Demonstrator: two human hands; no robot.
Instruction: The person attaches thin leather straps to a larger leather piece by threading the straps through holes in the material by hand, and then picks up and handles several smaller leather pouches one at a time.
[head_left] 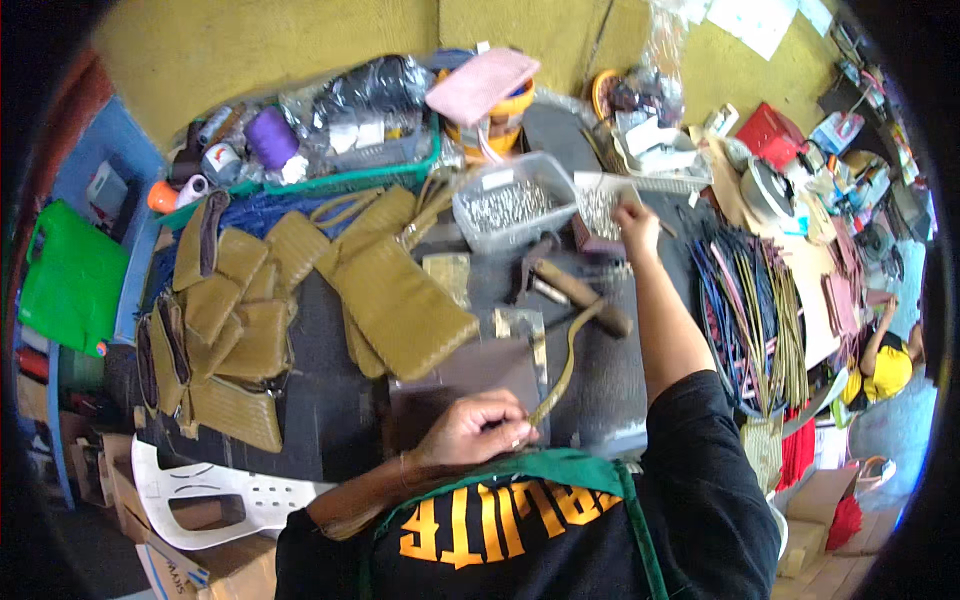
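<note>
Near my body, at the table's front edge, my left hand pinches one end of a narrow olive strap. The strap curves up and to the right, its far end near a wooden-handled hammer. Out to the far right, my right hand reaches into a small open box of silver metal bits, its fingers closed. What those fingers hold, if anything, is too small to tell. Left of that box stands a clear plastic tub with many small silver pieces. Flat olive woven pouches lie left of my hands.
More olive pouches are heaped on the left of the dark table. Bundles of coloured straps lie to the right. Along the back are a green basket, thread spools and orange pots. A white plastic chair touches the near left edge.
</note>
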